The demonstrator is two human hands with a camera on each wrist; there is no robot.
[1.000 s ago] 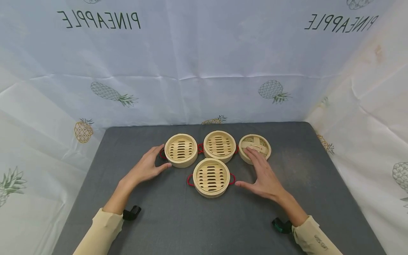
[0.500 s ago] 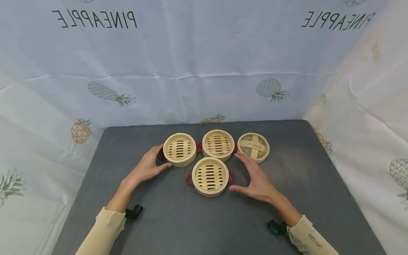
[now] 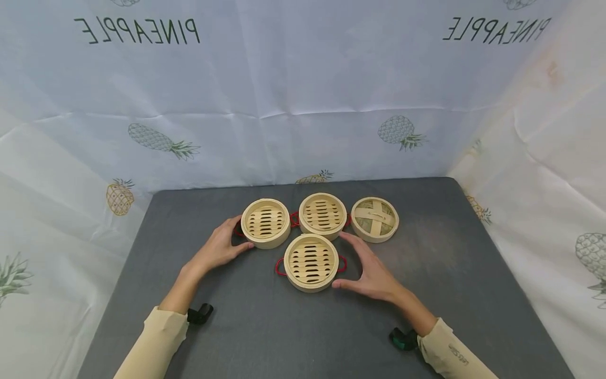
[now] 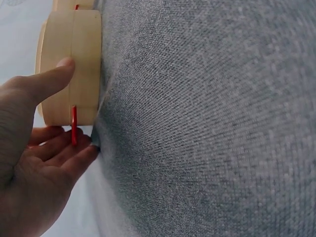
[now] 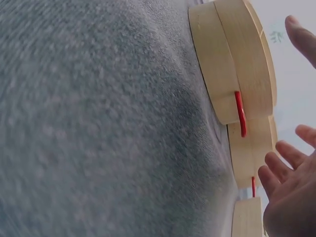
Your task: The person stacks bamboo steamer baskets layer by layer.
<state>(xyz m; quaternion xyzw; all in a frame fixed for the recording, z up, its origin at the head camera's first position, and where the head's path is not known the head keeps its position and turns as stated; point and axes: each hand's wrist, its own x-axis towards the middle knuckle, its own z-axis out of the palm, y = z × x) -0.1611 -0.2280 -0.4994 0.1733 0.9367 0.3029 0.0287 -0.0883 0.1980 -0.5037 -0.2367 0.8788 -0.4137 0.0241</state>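
Note:
My left hand (image 3: 220,246) is at the left bamboo steamer basket (image 3: 266,221). In the left wrist view its thumb lies on the basket's side wall (image 4: 84,89), and the fingers reach round beside the red handle (image 4: 74,126). My right hand (image 3: 371,273) is spread, holding nothing, just right of the front steamer basket (image 3: 311,262). Its thumb points toward that basket's lower right, with the index finger near the back middle basket (image 3: 323,215). The right wrist view shows this hand (image 5: 296,177) beside the baskets with fingers apart.
A steamer with a woven, cross-banded lid (image 3: 375,219) stands at the back right. All sit on a dark grey cloth-covered table (image 3: 265,337). Pale pineapple-print cloth (image 3: 293,79) hangs behind and at both sides.
My right hand has moved left and toward me, off the lidded steamer to beside the front basket. The left hand stays at the left basket; the head view has shifted slightly.

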